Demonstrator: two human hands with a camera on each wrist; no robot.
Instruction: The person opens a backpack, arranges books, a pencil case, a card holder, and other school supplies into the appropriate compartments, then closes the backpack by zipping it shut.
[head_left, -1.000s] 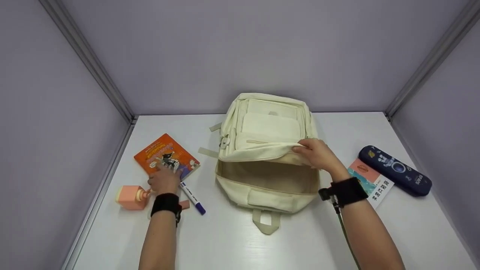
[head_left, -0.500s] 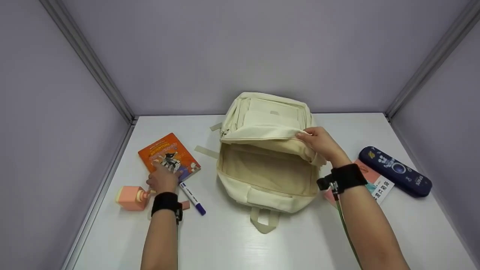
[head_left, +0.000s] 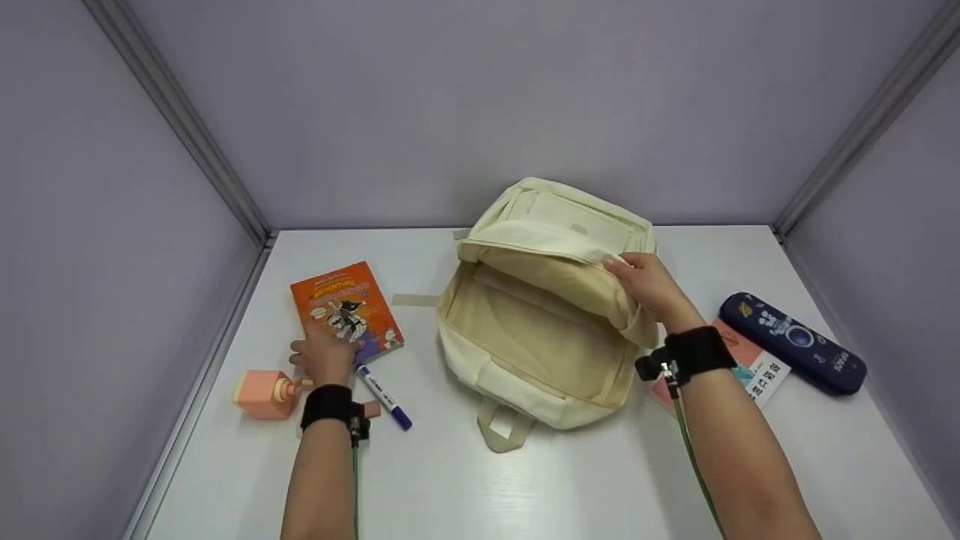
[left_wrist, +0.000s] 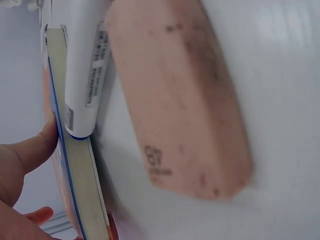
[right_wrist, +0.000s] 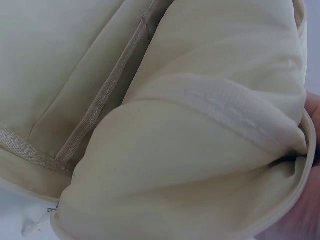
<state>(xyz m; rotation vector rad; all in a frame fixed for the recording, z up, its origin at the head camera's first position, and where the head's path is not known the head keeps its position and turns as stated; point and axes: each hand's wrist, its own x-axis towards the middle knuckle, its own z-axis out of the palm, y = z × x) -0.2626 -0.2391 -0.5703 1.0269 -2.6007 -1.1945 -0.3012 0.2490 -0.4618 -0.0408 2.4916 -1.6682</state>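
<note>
"Backpack of cream fabric point(head_left: 525, 330) is lying on the white table point(head_left: 480, 480), mouth gaping. What are the hands doing?"

"The right hand point(head_left: 651, 285) is pinching the raised flap point(head_left: 540, 244) by its edge. The left hand point(head_left: 326, 356) isn't visibly gripping: its fingers are resting loosely on the orange illustrated book point(head_left: 367, 300), which is lying flat to the left of the backpack."

"Which step are we seeing?"

"I'm judging it as holding the backpack open while settling fingers on the book."

"And the next move?"

"Likely it's calling for a firmer hold on the book, with the flap being kept up. The white, purple-capped marker point(head_left: 384, 396) is lying at the book's near corner, possibly obstructing."
</note>
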